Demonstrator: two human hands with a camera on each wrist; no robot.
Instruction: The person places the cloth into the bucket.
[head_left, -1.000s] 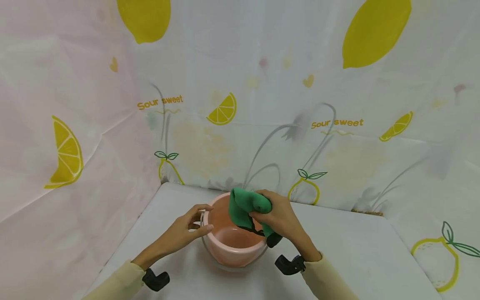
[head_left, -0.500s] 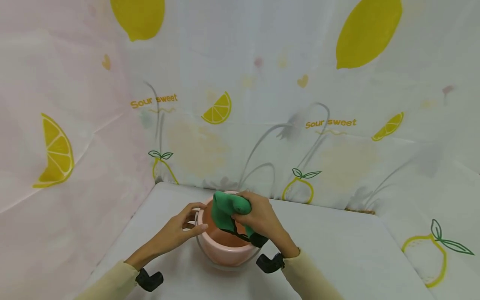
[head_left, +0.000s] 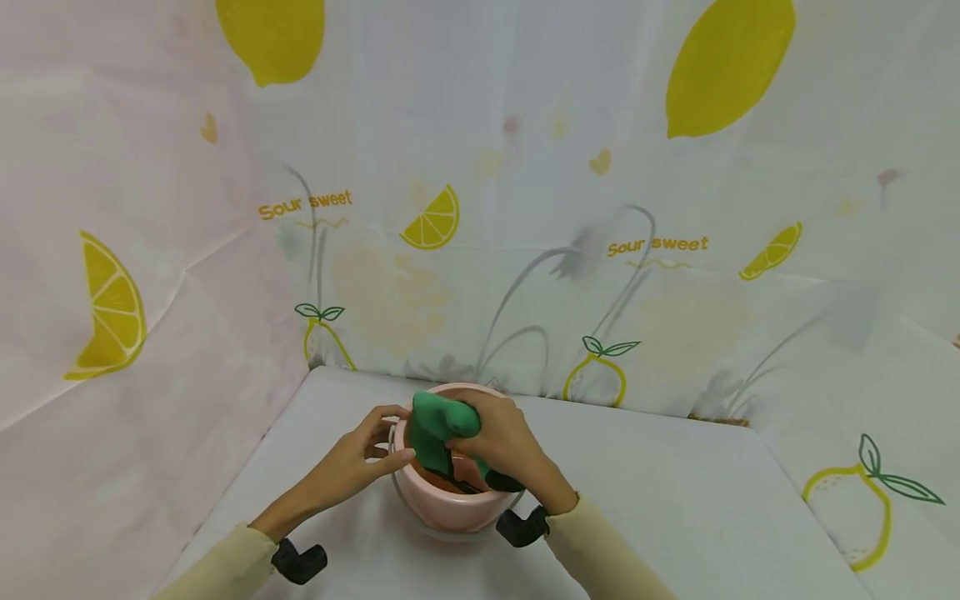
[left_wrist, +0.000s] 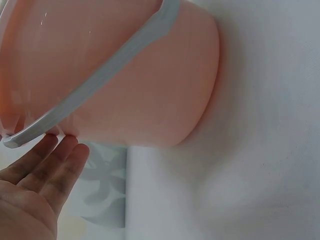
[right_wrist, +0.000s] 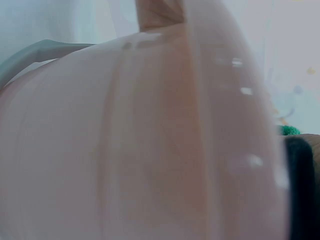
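A pink bucket with a grey handle stands upright on the white table. My left hand is at its left side, with thumb and index fingertip over the rim. In the left wrist view, three fairly straight fingers touch the outer wall below the handle. My right hand grips a bunched green cloth with black parts, held in the bucket's mouth. The cloth's lower end overlaps the inside of the bucket. In the right wrist view the bucket wall hides most of the cloth.
The white table extends to the right of the bucket. Behind and to the left rise sheets printed with lemons. Black wrist cameras hang below both wrists.
My right hand has moved left and slightly down with the green cloth, from the bucket's right rim to over its mouth. The left hand keeps its place at the rim. The head view has shifted slightly.
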